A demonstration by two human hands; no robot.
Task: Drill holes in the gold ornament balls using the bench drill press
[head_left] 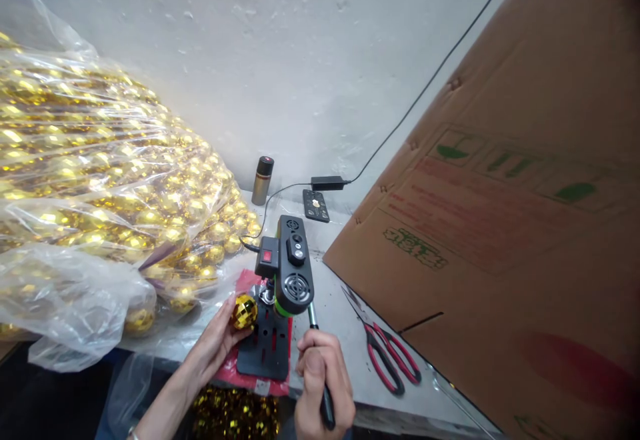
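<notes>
A gold mirrored ball [244, 311] is held in the fingers of my left hand [219, 340], close to the left side of a small black bench machine [295, 263] with a slotted base plate. My right hand [325, 380] is wrapped round the black-handled lever [327, 408], whose metal rod rises toward the right side of the machine. A red switch shows on the box at the machine's left. Under the base plate lies a red plastic sheet [230, 368].
A clear bag [115, 180] full of gold balls fills the left. Red-black scissors [387, 353] lie right of the machine, beside a big cardboard box [475, 227]. Behind stand a dark bottle [263, 181], a phone [316, 206] and a power adapter [327, 183] with its cable.
</notes>
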